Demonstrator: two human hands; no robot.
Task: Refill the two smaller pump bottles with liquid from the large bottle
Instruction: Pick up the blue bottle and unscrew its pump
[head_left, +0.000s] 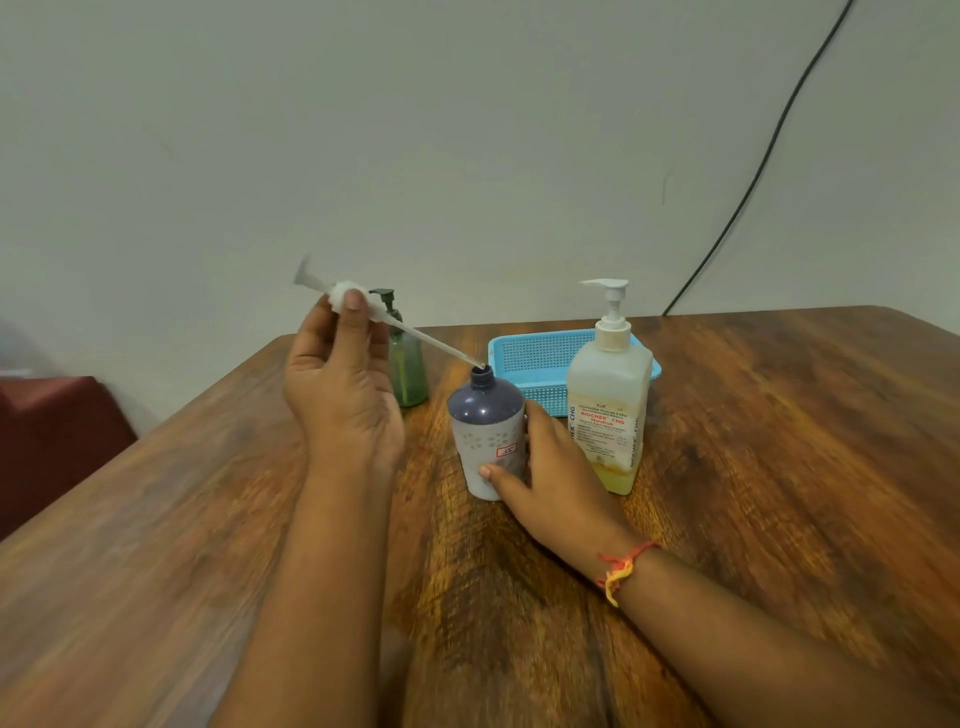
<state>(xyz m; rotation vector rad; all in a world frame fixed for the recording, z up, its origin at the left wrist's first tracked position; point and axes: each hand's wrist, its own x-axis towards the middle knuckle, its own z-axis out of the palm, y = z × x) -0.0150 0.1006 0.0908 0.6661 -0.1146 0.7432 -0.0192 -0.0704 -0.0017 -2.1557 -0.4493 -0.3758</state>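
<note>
Worktop (753, 519): we see brown wood grain filling the lower half of the frame, with both forearms reaching in from the bottom edge.
Wrist thread (621, 569): a red and yellow thread is tied round our right wrist, lower right of centre.
Right hand (550, 478): we wrap it round the right side of the grey-and-white bottle, thumb across the front near the base, fingers curled behind; it grips the bottle.
Grey-and-white bottle (485, 441): it stands upright on the worktop at the frame's centre, grey shoulder and open neck on top, white patterned body with a small red-edged label; its pump is out.
Left hand (340, 374): raised left of centre, we pinch the white collar of the pump between thumb and fingertips.
Pump (358, 301): it is tilted, its blurred head toward the upper left, and its dip tube slants down to the right, the tip at the mouth of the grey-and-white bottle.
Large bottle (610, 410): it stands upright just right of our right hand, white pump on, red-lettered label, yellowish liquid low in its base.
Green bottle (408, 371): it stands upright behind our left hand, dark pump in place.
Blue basket (535, 356): it sits behind the two front bottles, near the worktop's far edge.
Cable (769, 156): a dark line runs down the pale wall, upper right.
</note>
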